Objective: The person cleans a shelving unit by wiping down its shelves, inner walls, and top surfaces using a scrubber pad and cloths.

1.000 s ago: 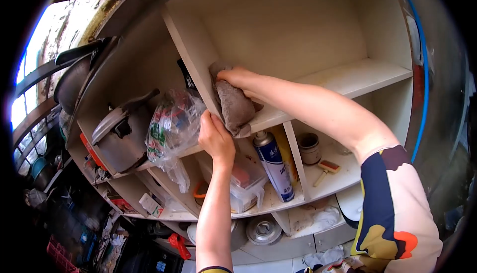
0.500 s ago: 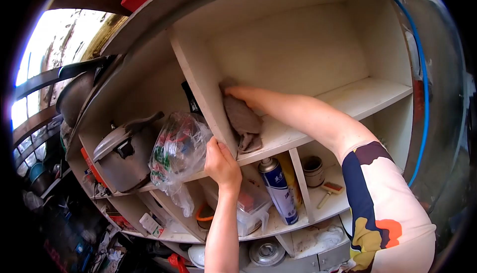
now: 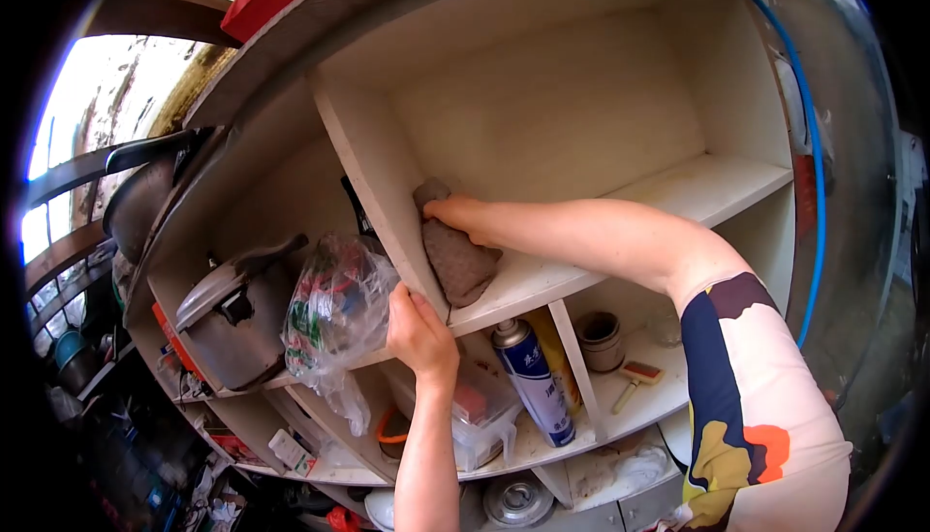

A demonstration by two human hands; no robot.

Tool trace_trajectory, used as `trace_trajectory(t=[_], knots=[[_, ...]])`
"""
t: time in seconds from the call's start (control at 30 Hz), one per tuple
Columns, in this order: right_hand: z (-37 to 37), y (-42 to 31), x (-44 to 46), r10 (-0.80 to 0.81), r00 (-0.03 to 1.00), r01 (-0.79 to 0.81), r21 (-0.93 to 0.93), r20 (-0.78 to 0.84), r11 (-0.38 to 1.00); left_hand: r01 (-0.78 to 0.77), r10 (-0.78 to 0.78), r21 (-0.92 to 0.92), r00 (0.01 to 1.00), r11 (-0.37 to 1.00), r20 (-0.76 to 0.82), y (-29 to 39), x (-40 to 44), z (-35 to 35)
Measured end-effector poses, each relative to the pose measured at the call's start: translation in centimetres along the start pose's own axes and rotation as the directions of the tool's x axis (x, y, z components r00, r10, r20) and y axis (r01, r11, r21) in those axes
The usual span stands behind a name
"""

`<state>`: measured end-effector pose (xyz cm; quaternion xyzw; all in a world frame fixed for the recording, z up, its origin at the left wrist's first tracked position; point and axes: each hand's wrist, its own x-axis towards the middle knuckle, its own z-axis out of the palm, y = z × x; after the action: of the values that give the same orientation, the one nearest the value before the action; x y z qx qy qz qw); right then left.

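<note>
A grey-brown cloth (image 3: 459,263) is bunched in my right hand (image 3: 463,217), pressed into the left corner of the large upper compartment (image 3: 552,96). Part of the cloth drapes over the compartment's floor. My left hand (image 3: 422,333) has its fingers wrapped round the front edge of the upright divider (image 3: 373,178), near its lower end. Just left of that hand, a clear plastic bag (image 3: 334,309) with coloured contents sits in the neighbouring compartment.
A pressure cooker (image 3: 232,324) stands left of the bag. Below are a blue and white spray can (image 3: 536,382), a jar (image 3: 600,340), a small brush (image 3: 638,380) and a clear plastic box (image 3: 481,425). A blue hose (image 3: 817,173) runs down the right side.
My right hand and the cloth have moved down the divider's inner side and sit lower in the compartment. The left hand still holds the divider's edge. The camera view has shifted slightly.
</note>
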<state>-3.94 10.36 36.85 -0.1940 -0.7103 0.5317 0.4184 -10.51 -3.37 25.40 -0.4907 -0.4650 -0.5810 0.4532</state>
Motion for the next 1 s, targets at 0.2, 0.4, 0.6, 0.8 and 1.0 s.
trace_trajectory(t=[0.2, 0.4, 0.6, 0.8, 1.0], knots=[[1.2, -3.1, -2.6, -0.279, 0.946, 0.26, -0.123, -0.168, 0.958, 0.007, -0.007, -0.004, 0.999, 1.0, 0.032, -0.2, -0.1, 0.0], [1.3, -1.8, -1.9, -0.415, 0.907, 0.417, 0.019, -0.074, 0.909, -0.007, 0.009, 0.042, 0.999, 0.999, -0.034, -0.1, -0.1, 0.2], [-0.1, -9.8, 3.2, -0.277, 0.883, 0.432, 0.426, -0.378, 0.795, -0.023, 0.023, 0.02, 1.0, 1.0, 0.007, -0.1, -0.1, -0.1], [-4.0, -15.1, 3.2, -0.392, 0.842, 0.539, 0.617, -0.37, 0.574, -0.026, 0.026, 0.017, 1.0, 1.0, 0.007, -0.4, -0.2, -0.1], [-13.3, -14.8, 5.2, -0.284, 0.824, 0.558, 0.613, -0.491, 0.559, 0.007, -0.007, 0.006, 0.999, 1.0, 0.048, -0.5, -0.2, -0.2]])
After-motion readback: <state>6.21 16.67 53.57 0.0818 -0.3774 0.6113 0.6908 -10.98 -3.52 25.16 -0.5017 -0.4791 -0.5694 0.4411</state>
